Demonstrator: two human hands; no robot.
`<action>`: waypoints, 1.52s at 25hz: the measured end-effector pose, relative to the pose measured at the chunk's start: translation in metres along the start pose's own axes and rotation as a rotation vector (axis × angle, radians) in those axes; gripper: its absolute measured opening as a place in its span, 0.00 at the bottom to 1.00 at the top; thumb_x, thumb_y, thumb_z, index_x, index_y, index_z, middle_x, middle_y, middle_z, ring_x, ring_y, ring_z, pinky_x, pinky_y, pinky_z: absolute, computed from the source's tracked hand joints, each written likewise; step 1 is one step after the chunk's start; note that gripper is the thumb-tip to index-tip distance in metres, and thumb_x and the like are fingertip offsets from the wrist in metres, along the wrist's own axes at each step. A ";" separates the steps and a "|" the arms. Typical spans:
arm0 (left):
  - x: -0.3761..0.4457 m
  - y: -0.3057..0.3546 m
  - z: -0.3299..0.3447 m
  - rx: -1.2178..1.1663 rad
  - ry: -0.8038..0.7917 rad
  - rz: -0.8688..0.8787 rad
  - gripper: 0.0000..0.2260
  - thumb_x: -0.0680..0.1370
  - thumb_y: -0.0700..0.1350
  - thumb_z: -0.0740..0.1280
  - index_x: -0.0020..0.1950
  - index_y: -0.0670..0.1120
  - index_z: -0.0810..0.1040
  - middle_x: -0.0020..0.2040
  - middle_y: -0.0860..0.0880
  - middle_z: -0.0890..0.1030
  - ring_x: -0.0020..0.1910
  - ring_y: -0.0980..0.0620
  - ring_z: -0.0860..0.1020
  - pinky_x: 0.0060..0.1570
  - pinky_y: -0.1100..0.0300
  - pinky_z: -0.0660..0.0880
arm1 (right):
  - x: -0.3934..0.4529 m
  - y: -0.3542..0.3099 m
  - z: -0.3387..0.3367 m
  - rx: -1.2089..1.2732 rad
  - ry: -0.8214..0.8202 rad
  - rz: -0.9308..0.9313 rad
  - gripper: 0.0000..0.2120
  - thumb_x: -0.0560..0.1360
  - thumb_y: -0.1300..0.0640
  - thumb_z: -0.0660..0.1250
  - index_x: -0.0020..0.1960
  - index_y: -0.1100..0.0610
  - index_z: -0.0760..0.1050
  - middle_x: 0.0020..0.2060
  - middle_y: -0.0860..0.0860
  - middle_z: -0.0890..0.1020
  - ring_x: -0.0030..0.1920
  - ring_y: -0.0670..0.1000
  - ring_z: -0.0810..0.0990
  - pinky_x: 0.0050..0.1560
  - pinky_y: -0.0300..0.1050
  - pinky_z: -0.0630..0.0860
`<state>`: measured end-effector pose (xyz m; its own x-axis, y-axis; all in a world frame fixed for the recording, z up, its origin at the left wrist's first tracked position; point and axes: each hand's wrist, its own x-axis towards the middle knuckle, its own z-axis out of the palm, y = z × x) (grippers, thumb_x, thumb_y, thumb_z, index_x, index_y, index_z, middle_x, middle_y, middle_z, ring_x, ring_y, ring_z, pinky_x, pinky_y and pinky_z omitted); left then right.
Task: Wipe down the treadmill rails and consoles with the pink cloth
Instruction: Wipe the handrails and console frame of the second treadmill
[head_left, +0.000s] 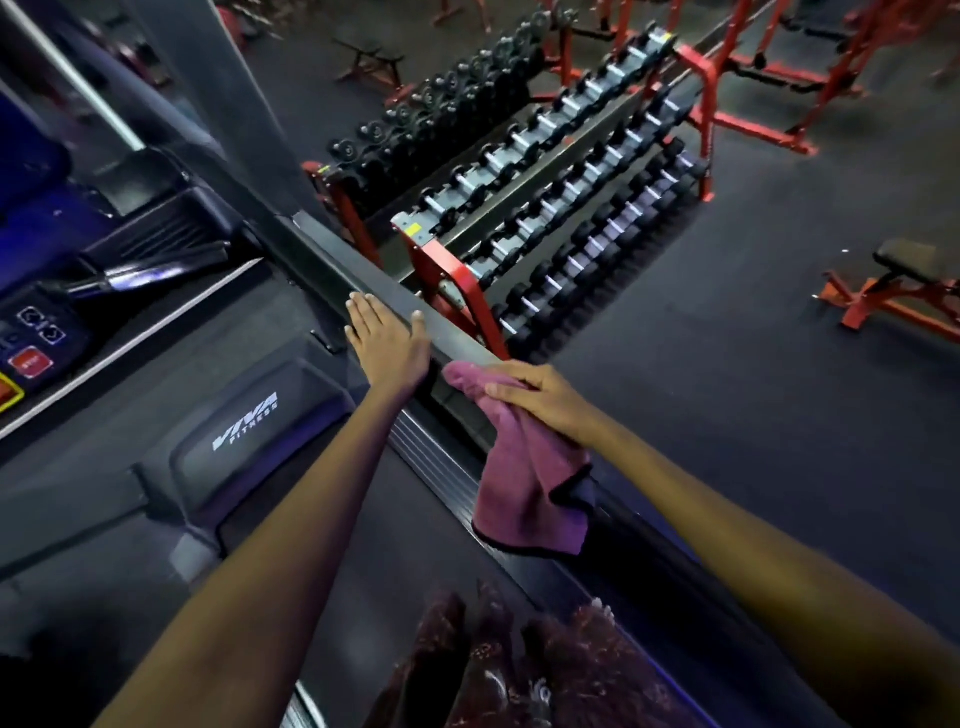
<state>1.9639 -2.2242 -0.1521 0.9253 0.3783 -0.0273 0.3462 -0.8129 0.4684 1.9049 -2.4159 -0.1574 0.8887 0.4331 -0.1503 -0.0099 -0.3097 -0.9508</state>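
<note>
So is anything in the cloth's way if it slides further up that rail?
Yes: the left hand rests flat on the rail just ahead of the pink cloth, which the right hand presses down. Beyond it the rail looks bare.

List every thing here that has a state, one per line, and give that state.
Pink cloth: pressed on the rail, its lower part hanging loose.
Right hand: on the cloth, pressing it against the rail.
Left hand: open, flat on the rail, no cloth in it.
Treadmill rail: bare ahead of the cloth.
Console: red stop button visible; display state cannot be told.
Dumbbell rack: full, dumbbells seated in rows.
</note>
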 end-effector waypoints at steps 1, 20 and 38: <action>-0.001 0.002 0.002 -0.008 0.041 -0.030 0.31 0.81 0.52 0.54 0.75 0.36 0.45 0.77 0.40 0.44 0.76 0.46 0.42 0.74 0.50 0.41 | -0.006 0.008 -0.003 0.040 -0.041 0.015 0.16 0.77 0.62 0.64 0.64 0.62 0.73 0.57 0.47 0.77 0.53 0.38 0.74 0.54 0.24 0.67; 0.007 0.017 0.013 -0.053 0.197 -0.253 0.26 0.82 0.47 0.54 0.75 0.37 0.50 0.77 0.41 0.49 0.76 0.45 0.47 0.72 0.56 0.43 | 0.035 0.049 -0.002 0.307 -0.082 -0.084 0.16 0.75 0.62 0.66 0.62 0.61 0.74 0.55 0.51 0.78 0.56 0.48 0.76 0.58 0.35 0.71; 0.005 0.018 0.012 -0.157 0.243 -0.236 0.23 0.82 0.44 0.52 0.75 0.39 0.53 0.77 0.44 0.51 0.76 0.49 0.48 0.73 0.57 0.43 | 0.075 0.051 0.003 0.350 -0.165 -0.052 0.16 0.76 0.61 0.65 0.61 0.48 0.73 0.47 0.43 0.77 0.47 0.38 0.76 0.51 0.34 0.72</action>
<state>1.9763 -2.2419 -0.1542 0.7524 0.6567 0.0512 0.5000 -0.6200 0.6046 1.9693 -2.3967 -0.2175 0.8068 0.5798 -0.1140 -0.1477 0.0111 -0.9890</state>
